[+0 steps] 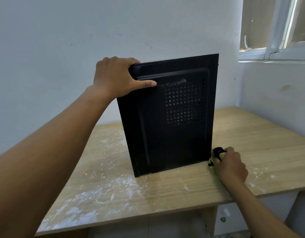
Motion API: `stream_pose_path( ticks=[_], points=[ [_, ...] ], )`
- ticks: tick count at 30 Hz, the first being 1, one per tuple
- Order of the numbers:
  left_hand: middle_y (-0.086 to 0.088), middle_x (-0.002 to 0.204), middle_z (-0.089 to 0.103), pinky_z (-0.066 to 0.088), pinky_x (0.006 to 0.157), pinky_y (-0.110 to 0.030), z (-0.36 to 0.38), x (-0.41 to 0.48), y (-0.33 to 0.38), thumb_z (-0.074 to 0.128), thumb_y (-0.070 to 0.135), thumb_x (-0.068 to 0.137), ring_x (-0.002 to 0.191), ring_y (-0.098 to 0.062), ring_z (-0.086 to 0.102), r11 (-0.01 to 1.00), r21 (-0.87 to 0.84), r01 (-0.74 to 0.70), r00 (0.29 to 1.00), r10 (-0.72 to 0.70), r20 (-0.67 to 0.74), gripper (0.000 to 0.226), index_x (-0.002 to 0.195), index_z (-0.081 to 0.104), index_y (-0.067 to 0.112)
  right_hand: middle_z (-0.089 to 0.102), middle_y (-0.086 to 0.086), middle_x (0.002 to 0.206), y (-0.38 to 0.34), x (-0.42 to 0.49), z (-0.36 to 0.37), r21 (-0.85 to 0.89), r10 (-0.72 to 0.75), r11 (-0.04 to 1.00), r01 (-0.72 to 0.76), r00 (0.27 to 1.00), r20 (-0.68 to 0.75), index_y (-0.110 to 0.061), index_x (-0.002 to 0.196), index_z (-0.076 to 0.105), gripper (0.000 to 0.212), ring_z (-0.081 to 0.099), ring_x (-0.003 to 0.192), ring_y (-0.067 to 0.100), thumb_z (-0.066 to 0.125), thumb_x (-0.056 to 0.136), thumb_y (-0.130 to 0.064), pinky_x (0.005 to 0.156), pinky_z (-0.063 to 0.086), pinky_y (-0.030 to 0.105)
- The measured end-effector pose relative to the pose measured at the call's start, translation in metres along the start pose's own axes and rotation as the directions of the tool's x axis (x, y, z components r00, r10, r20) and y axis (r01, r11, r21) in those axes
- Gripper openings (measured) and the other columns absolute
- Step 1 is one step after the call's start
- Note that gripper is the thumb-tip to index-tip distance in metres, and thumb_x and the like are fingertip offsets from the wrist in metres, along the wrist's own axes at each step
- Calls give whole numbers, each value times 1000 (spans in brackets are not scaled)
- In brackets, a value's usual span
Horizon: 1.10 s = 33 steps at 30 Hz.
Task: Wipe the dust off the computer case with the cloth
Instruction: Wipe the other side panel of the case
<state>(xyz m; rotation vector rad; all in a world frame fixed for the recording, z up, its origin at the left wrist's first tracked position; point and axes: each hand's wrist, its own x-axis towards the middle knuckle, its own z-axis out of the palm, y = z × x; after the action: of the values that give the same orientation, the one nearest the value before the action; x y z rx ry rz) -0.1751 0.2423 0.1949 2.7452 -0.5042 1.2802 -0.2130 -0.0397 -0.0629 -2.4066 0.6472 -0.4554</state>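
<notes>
On the dust-streaked desk (182,189) the computer case (165,143) stands upright, your left hand (117,78) gripping its top corner, your right hand (232,166) bunching the cloth (212,158) at its bottom right corner; the face looks mostly clean, so edges are probably left.

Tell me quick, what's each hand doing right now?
Left hand: grips the computer case at its top corner.
Right hand: holds the green cloth.

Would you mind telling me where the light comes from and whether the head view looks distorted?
Head view: daylight enters from the window at upper right; the black computer case looks dark, faint sheen near its top; wide-angle stretch enlarges the left forearm.
</notes>
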Motion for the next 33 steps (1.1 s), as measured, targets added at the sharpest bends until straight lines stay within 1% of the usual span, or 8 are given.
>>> stream_pose_path(
  ticks=[5, 10, 15, 18, 21, 24, 27, 33],
  points=[
    [5, 101, 72, 38, 81, -33, 4, 2, -2, 51, 95, 56, 98, -25, 64, 1000, 4, -11, 1000, 11, -19, 89, 119, 66, 35, 50, 12, 111, -12, -2, 5, -149, -44, 987, 54, 996, 72, -10, 114, 45, 34, 56, 96, 34, 57, 93, -33, 70, 35, 33],
    [3, 97, 73, 43, 84, -37, 5, 2, -3, 39, 97, 53, 95, -27, 65, 1000, 13, -19, 999, 19, -46, 95, 118, 67, 34, 50, 11, 115, -16, -4, 5, -195, -48, 978, 68, 994, 103, -11, 117, 46, 37, 55, 101, 31, 56, 93, -38, 72, 35, 31],
    [1, 99, 72, 42, 85, -38, 5, 3, -4, 41, 96, 55, 97, -29, 64, 999, 30, -30, 999, 31, -37, 95, 121, 66, 32, 56, 10, 100, -15, -4, 5, -128, -25, 991, 36, 996, 87, -9, 103, 53, 33, 55, 90, 31, 58, 90, -39, 68, 36, 31],
    [0, 98, 72, 42, 83, -37, 5, 3, -5, 38, 97, 54, 95, -29, 64, 998, 33, -48, 998, 50, -44, 98, 121, 66, 31, 51, 5, 88, -13, -7, 5, -42, 8, 999, -5, 998, 67, -12, 93, 47, 29, 47, 78, 28, 59, 89, -39, 67, 36, 32],
    [1, 98, 72, 40, 81, -35, 5, 3, -5, 36, 97, 53, 94, -28, 64, 998, 33, -59, 997, 60, -47, 100, 122, 66, 31, 48, 1, 82, -9, -16, 9, 50, -12, 999, 9, 999, 53, -16, 93, 45, 30, 47, 76, 25, 61, 87, -39, 66, 35, 32],
    [2, 99, 72, 36, 81, -34, 4, 2, -5, 43, 96, 56, 96, -27, 64, 999, 24, -47, 998, 48, -43, 93, 121, 65, 32, 52, 3, 90, -8, -21, 15, 86, -40, 996, 38, 999, 19, -16, 94, 45, 30, 48, 76, 24, 63, 87, -39, 65, 37, 33],
    [2, 100, 72, 36, 82, -34, 4, 2, -4, 46, 93, 58, 98, -27, 64, 999, 24, -44, 998, 45, -36, 90, 121, 65, 33, 53, 8, 101, -12, -20, 17, 60, -25, 998, 25, 1000, 6, -12, 101, 49, 30, 46, 78, 25, 61, 89, -37, 68, 38, 34],
    [3, 97, 72, 40, 83, -35, 5, 3, -3, 38, 97, 53, 95, -26, 64, 999, 22, -25, 999, 25, -36, 97, 120, 66, 34, 47, 1, 91, -33, -31, 21, -43, -71, 996, 74, 996, 54, -14, 102, 53, 29, 46, 77, 22, 59, 91, -39, 68, 38, 31]
  ],
)
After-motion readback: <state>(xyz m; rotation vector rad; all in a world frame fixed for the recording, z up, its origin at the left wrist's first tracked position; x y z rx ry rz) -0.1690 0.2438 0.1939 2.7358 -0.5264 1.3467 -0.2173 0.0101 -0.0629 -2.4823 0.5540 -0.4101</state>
